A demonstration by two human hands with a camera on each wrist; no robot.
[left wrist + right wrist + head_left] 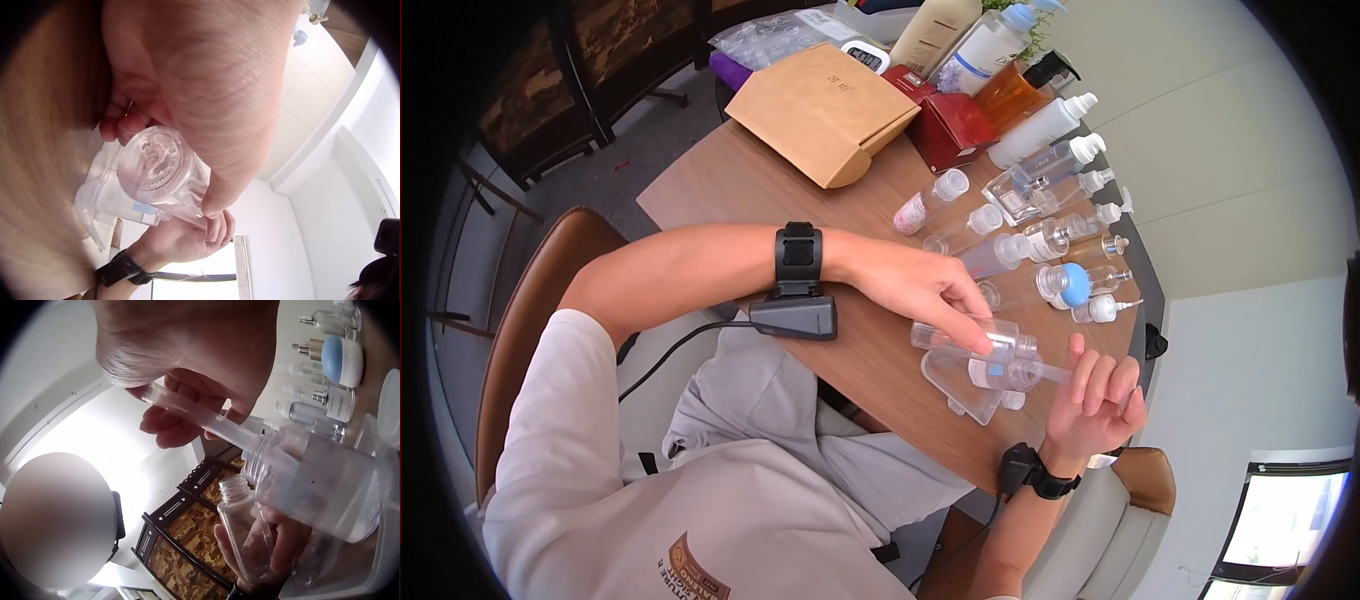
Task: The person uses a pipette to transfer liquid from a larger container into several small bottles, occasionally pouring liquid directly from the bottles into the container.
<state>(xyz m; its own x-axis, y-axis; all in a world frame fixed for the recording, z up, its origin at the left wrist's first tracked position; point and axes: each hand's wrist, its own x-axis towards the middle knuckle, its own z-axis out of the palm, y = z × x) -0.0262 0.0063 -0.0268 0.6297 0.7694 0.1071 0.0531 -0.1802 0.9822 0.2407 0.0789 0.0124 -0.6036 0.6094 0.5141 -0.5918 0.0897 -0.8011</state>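
Note:
My left hand (925,295) grips a clear, uncapped bottle (240,534), its thumb along the side. That bottle lies tipped in the head view, its moulded base (156,161) facing the left wrist camera. Beside it a second clear bottle (331,487) with a pale label stands over a clear plastic tray (965,400). A translucent pipette (194,419) runs into this bottle's open neck. My right hand (1100,392) holds the pipette's upper end, with the fingers curled at it. The two bottle necks are close together.
Several pump and spray bottles line the table's far side, near a blue-topped jar (1076,286). Clear bottles (1000,255) stand just beyond my left hand. A cardboard box (825,110) and a red box (948,130) lie farther left. A small white cap (1013,400) is by the tray.

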